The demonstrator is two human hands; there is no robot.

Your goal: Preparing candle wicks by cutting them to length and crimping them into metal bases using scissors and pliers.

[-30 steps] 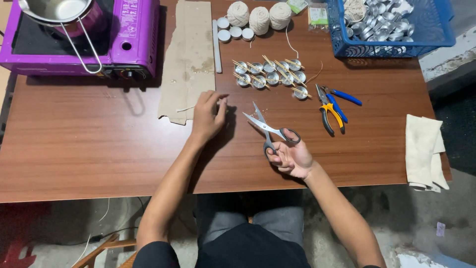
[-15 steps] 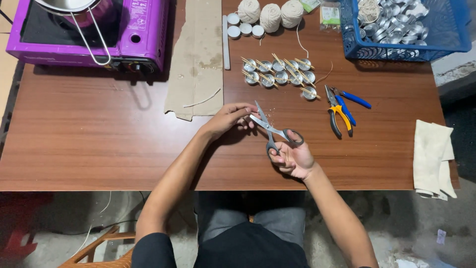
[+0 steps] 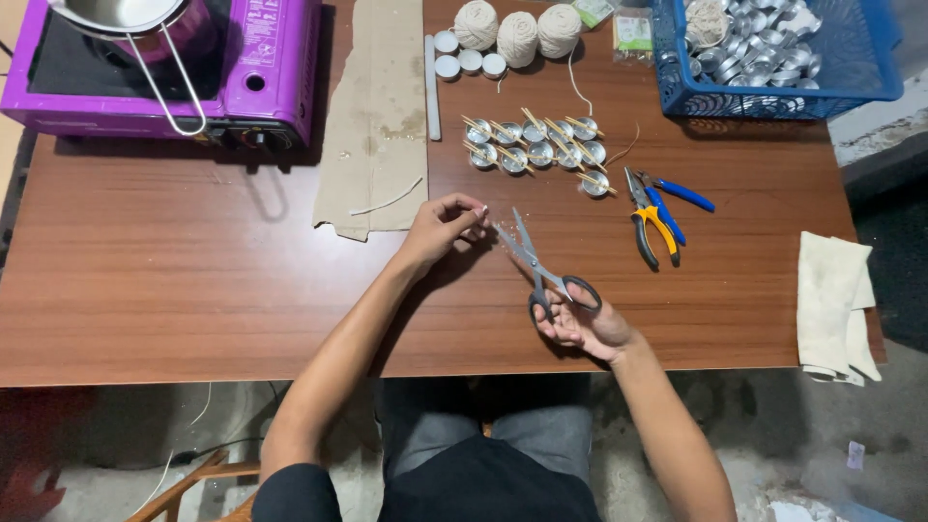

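Home craft workspace, likely candle-making setup. Wooden table [image 3: 193, 290] on bare concrete floor. Purple portable gas stove [image 3: 242, 68] with metal pot [image 3: 126, 14], blue basket [image 3: 870, 82] of small metal cups [image 3: 764, 48], twine balls [image 3: 517, 34], pliers [image 3: 657, 217], cardboard sheet [image 3: 382, 106].

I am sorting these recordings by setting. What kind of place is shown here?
Probably a home candle-making bench: a wooden table with small metal cups fitted with sticks, balls of string, and a purple portable stove. The right hand holds scissors.
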